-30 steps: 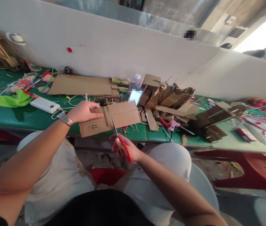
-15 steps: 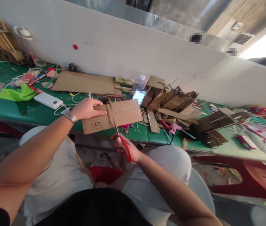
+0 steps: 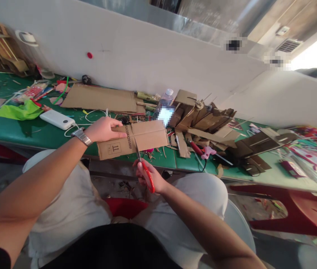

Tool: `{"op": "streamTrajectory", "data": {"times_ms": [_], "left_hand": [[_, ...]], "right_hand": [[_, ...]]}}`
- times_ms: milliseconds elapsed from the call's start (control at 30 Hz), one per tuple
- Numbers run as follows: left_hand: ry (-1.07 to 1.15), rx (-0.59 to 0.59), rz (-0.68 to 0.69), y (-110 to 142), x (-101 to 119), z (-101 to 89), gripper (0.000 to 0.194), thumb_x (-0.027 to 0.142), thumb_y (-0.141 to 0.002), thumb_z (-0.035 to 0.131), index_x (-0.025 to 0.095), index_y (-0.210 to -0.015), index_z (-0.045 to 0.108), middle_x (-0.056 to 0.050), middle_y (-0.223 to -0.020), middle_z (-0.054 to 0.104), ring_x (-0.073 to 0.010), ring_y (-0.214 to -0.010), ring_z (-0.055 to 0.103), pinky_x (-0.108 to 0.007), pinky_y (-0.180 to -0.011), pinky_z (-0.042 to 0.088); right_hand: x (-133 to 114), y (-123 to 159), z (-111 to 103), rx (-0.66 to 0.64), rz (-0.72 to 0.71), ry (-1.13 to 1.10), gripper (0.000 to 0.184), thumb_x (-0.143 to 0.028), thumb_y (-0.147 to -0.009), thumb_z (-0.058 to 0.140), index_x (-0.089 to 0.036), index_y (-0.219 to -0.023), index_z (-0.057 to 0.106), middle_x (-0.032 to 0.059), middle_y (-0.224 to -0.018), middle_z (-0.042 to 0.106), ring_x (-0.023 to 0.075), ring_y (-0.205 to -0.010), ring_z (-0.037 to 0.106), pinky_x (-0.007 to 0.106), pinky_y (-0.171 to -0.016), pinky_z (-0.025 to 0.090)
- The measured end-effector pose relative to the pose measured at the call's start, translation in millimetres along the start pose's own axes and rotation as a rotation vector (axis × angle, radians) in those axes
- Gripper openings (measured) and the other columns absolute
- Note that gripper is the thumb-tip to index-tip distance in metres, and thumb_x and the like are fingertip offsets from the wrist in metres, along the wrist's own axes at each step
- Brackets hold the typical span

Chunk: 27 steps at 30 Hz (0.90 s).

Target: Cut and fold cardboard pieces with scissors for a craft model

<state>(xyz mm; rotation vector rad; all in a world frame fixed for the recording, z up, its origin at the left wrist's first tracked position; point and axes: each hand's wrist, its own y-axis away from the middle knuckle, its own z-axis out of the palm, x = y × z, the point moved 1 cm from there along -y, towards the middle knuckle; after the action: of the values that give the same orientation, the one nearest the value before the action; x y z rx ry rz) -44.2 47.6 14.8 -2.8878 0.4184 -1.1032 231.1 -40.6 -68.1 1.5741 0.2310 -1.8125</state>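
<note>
My left hand (image 3: 102, 130), with a metal watch on its wrist, grips a piece of cardboard (image 3: 150, 135) by its left part, thumb on top. Printed letters and an arrow symbol show on the cardboard, and a crease runs along it. In my right hand (image 3: 151, 177) is a pair of scissors (image 3: 147, 177) with red handles. Their blades point up and away from me and sit at the cardboard's near edge, around its middle. One blade lies over the top face; the other is mostly hidden.
The green table (image 3: 12, 129) carries a white power bank (image 3: 57, 119) with a cable, flat cardboard (image 3: 99, 98), a plastic bottle (image 3: 167, 96), a lit blurred screen (image 3: 165, 116), a cardboard construction (image 3: 203, 116) and a pink glue gun (image 3: 208, 152). A red stool (image 3: 310, 211) stands at right.
The scissors' handles have drawn closer together, with the blades at the same cut in the cardboard. My left hand keeps its hold. The view has shifted slightly.
</note>
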Motion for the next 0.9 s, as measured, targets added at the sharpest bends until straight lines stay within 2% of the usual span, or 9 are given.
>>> {"op": "streamTrajectory", "data": {"times_ms": [133, 333, 533, 733, 900], "left_hand": [[0.016, 0.005, 0.005, -1, -1, 0.5, 0.045, 0.066, -0.076, 0.082, 0.023, -0.091, 0.084, -0.004, -0.071, 0.075, -0.0235, -0.067, 0.065, -0.033, -0.061, 0.043], [0.04, -0.003, 0.011, -2, -8, 2.5, 0.046, 0.067, -0.075, 0.081, 0.024, -0.092, 0.084, -0.004, -0.072, 0.077, -0.0246, -0.069, 0.068, -0.033, -0.061, 0.045], [0.04, -0.002, 0.016, -4, -11, 3.5, 0.046, 0.067, -0.073, 0.082, 0.025, -0.092, 0.085, -0.004, -0.07, 0.077, -0.0242, -0.066, 0.067, -0.032, -0.059, 0.045], [0.037, -0.009, -0.017, -4, -10, 5.3, 0.042, 0.063, -0.072, 0.085, 0.025, -0.091, 0.086, -0.005, -0.072, 0.078, -0.0254, -0.069, 0.069, -0.033, -0.062, 0.046], [0.036, -0.035, 0.017, -4, -12, 10.5, 0.042, 0.064, -0.073, 0.083, 0.027, -0.093, 0.086, -0.003, -0.071, 0.079, -0.0241, -0.067, 0.069, -0.032, -0.06, 0.045]], "right_hand": [[-3, 1, 3, 0.035, -0.042, 0.064, 0.062, -0.084, -0.089, 0.066, -0.025, -0.1, 0.049, -0.0125, -0.064, 0.04, 0.0043, -0.041, 0.033, 0.017, -0.037, 0.036], [-8, 3, 3, 0.037, -0.04, 0.147, 0.061, -0.084, -0.091, 0.062, -0.026, -0.099, 0.048, -0.0131, -0.06, 0.046, 0.0083, -0.033, 0.05, 0.017, -0.031, 0.038], [-5, 4, 1, 0.027, 0.003, 0.211, 0.062, -0.086, -0.092, 0.057, -0.026, -0.102, 0.049, -0.0123, -0.058, 0.05, 0.0105, -0.033, 0.053, 0.018, -0.029, 0.039], [-4, 4, 3, 0.056, 0.016, 0.187, 0.069, -0.09, -0.089, 0.056, -0.024, -0.106, 0.054, -0.0124, -0.055, 0.049, 0.0094, -0.032, 0.049, 0.018, -0.03, 0.038], [-5, 4, 0, 0.058, 0.031, 0.162, 0.072, -0.091, -0.088, 0.057, -0.022, -0.108, 0.058, -0.0077, -0.063, 0.058, 0.0067, -0.038, 0.046, 0.017, -0.036, 0.035]]}}
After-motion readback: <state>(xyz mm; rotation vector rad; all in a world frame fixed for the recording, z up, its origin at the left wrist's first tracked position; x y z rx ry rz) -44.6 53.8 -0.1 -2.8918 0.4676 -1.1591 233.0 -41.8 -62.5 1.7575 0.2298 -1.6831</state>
